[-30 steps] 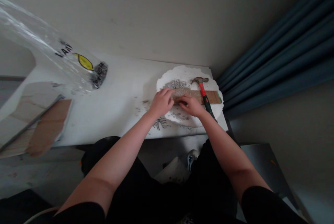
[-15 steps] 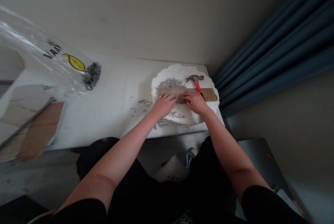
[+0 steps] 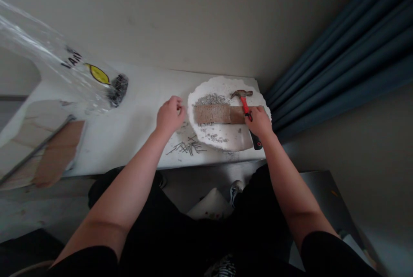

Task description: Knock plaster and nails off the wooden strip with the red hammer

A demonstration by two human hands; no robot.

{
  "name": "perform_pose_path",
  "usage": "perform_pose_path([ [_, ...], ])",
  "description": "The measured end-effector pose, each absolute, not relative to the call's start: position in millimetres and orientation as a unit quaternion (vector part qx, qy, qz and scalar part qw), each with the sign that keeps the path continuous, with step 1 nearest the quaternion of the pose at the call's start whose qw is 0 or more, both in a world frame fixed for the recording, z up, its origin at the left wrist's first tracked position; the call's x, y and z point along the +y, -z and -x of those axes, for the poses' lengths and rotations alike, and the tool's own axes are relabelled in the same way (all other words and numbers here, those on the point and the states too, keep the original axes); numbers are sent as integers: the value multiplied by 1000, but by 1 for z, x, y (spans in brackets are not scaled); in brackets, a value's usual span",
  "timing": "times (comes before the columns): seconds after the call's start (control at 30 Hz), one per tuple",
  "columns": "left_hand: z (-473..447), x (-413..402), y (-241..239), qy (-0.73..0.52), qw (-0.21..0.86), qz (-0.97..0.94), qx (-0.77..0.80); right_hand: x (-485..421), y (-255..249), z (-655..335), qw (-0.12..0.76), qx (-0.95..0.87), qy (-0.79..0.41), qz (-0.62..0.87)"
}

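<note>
A brown wooden strip (image 3: 217, 114) studded with nail heads lies across a white foam slab (image 3: 226, 137) on the white table (image 3: 135, 130). My right hand (image 3: 259, 123) is closed round the red and black handle of a hammer (image 3: 245, 104), whose head rests on the slab. My left hand (image 3: 170, 115) hovers left of the slab with its fingers curled; what they hold, if anything, is hidden. Loose dark nails (image 3: 186, 146) lie on the table just below that hand.
A clear plastic bag (image 3: 80, 77) with a yellow label stands at the back left. Cardboard pieces (image 3: 53, 152) and a metal bar lie at the table's left end. Dark blue curtains (image 3: 338, 62) hang on the right. A shoe (image 3: 236, 190) shows under the table.
Both hands have left the wooden strip. My left hand moved left off the slab and curled. My right hand moved right and took hold of the hammer handle.
</note>
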State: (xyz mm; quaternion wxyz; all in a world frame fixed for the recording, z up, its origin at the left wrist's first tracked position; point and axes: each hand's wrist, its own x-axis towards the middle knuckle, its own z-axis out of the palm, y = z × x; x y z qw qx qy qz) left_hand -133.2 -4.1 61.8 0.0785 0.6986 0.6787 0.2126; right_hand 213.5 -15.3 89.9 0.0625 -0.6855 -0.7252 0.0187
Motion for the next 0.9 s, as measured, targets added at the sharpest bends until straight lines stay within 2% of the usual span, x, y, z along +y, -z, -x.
perform_pose_path([
  [0.07, 156, -8, -57, -89, 104, -673, 727, -19, -89, -222, -13, -686, -69, 724],
  [0.17, 166, -23, -41, 124, 168, -695, 688, -24, -84, -227, -74, -654, -120, 744],
  [0.3, 153, -45, -23, 226, 194, -714, 634, -30, -83, -215, -30, -671, -65, 738],
  [0.43, 147, -56, -19, 251, 167, -712, 634, -41, -82, -187, 49, -797, -11, 602],
  [0.5, 147, -57, -18, 236, 152, -711, 645, -47, -78, -175, 55, -842, -22, 536],
  [0.63, 145, -57, -15, 153, 113, -714, 674, -47, -70, -167, 39, -848, -43, 528],
  [0.77, 136, -58, -22, -45, 58, -728, 681, -38, -68, -176, 51, -824, -50, 562],
  [0.9, 110, -50, -44, -226, 55, -770, 594, -30, -67, -184, 61, -819, -60, 568],
])
